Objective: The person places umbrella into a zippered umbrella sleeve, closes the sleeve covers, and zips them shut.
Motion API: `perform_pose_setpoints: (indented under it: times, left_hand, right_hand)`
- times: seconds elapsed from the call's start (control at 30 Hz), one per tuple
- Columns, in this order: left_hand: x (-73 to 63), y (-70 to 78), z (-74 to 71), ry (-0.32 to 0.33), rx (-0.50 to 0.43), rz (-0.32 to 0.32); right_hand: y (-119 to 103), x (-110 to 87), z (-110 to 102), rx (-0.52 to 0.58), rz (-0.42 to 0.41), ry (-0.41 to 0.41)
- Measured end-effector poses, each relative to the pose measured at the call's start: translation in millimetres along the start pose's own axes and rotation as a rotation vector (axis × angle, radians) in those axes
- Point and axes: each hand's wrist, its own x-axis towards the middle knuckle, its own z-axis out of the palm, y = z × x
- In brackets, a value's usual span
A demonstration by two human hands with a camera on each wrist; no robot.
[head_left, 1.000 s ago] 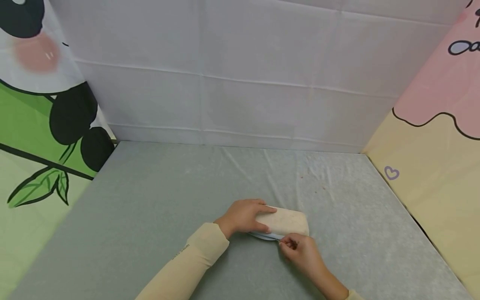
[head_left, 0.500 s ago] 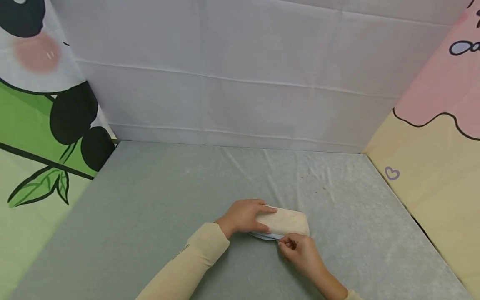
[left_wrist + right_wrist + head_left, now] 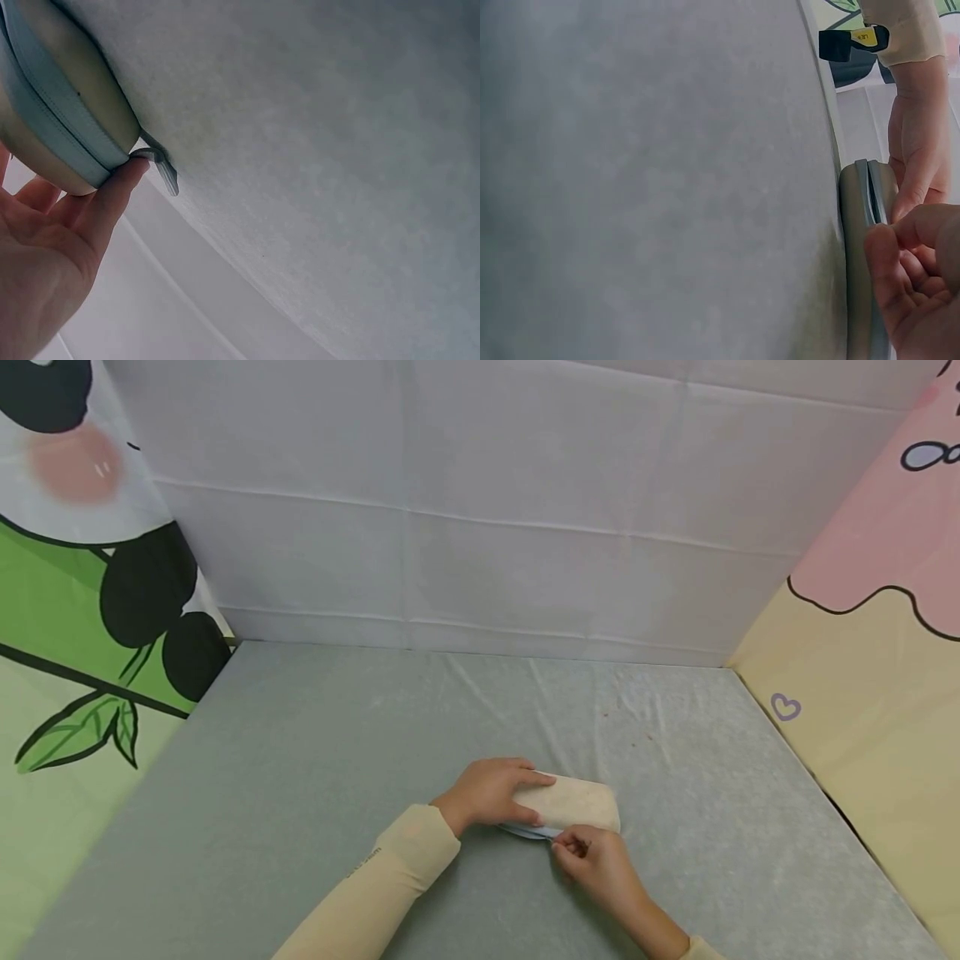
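Observation:
A beige zippered case (image 3: 577,802), shaped like a pencil case, lies on the grey cloth near the front. Around its left end my left hand (image 3: 487,789) holds it, thumb on the near side and fingers across the top. A blue-grey zip band (image 3: 64,101) runs along its side, with a small fabric tab (image 3: 166,169) at the end by my fingertip. My right hand (image 3: 603,864) pinches at the zip on the near edge between thumb and forefinger; the pull itself is hidden. In the right wrist view a narrow gap (image 3: 873,196) parts the zip between both hands.
The grey cloth (image 3: 337,752) covers the table, with light creases and a few tiny specks beyond the case. A pale fabric wall (image 3: 480,527) stands at the back, and printed panels flank both sides.
My right hand has slid slightly left along the case's near edge, towards my left hand. The left hand and the case stay where they were.

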Motion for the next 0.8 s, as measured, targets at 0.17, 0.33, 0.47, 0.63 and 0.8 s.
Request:
perform_pose_setpoints:
  times: [0.17, 0.33, 0.47, 0.63, 0.8]
  left_hand:
    - [0.3, -1.1, 0.6, 0.006, -0.01, 0.008]
    - [0.4, -2.7, 1.8, 0.011, -0.01, 0.013]
    - [1.3, -3.6, 2.5, 0.014, -0.005, 0.015]
    - [1.6, -2.5, 1.4, 0.02, -0.005, 0.025]
    - [1.8, -1.9, 1.3, 0.02, -0.006, 0.021]
  right_hand:
    - [0.7, 0.9, 0.7, 0.001, -0.003, 0.002]
    - [0.8, 1.1, 2.1, 0.009, -0.003, 0.004]
    - [-1.0, 1.4, 3.1, 0.02, -0.027, 0.002]
    - [-3.7, 2.0, 4.0, 0.045, -0.034, -0.005]
    - [-2.8, 2.8, 5.4, 0.038, -0.029, -0.011]
